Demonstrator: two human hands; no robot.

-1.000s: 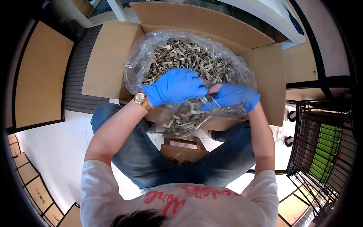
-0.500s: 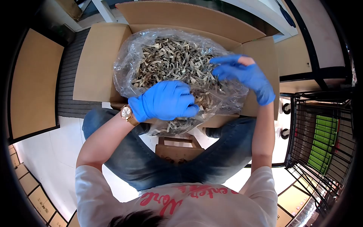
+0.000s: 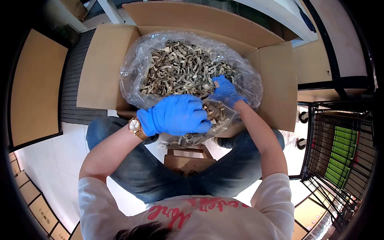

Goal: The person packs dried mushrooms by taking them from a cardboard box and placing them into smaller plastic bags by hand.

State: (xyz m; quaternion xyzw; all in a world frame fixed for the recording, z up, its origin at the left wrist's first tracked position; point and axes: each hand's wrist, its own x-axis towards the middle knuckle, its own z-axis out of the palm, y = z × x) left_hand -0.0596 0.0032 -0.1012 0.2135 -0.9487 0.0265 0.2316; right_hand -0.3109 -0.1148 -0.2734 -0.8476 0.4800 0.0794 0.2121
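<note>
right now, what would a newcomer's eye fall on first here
Probably the left hand and right hand, gloved bright blue near the middle. Next, the heap of dried strips, mostly beyond them, in clear plastic inside an open cardboard box. Then the bright green item seen through black wire mesh at the right.

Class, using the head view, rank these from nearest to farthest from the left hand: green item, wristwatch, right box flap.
1. Wristwatch, on the left hand's wrist.
2. Right box flap, past the right hand.
3. Green item, far right.
</note>
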